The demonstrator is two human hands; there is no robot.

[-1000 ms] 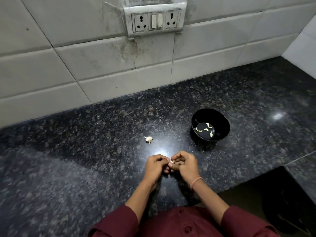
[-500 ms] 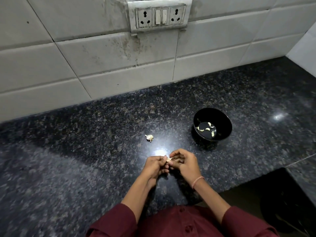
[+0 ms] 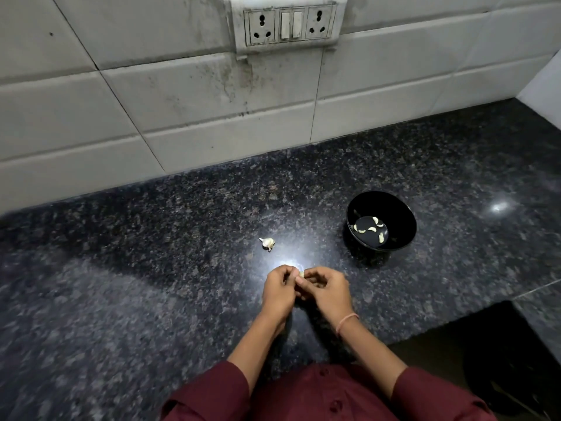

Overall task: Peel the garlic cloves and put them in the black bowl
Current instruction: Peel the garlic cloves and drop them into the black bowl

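My left hand [image 3: 277, 291] and my right hand [image 3: 326, 291] meet just above the dark granite counter [image 3: 151, 268], fingertips pinched together on one small pale garlic clove [image 3: 301, 273]. Most of the clove is hidden by my fingers. A black bowl [image 3: 400, 220] stands to the right and farther back, holding several peeled cloves [image 3: 372, 228]. A small remnant of the garlic bulb [image 3: 267, 243] lies on the counter to the left of the bowl, beyond my hands.
A white tiled wall [image 3: 212, 101] with a socket panel [image 3: 290, 24] backs the counter. The counter edge drops to a dark gap [image 3: 485, 360] at the lower right. Maroon sleeves [image 3: 212, 396] fill the bottom.
Both hands stay pinched on the clove and work at it with small finger shifts. The camera has tilted slightly, so the scene sits a little differently in frame.
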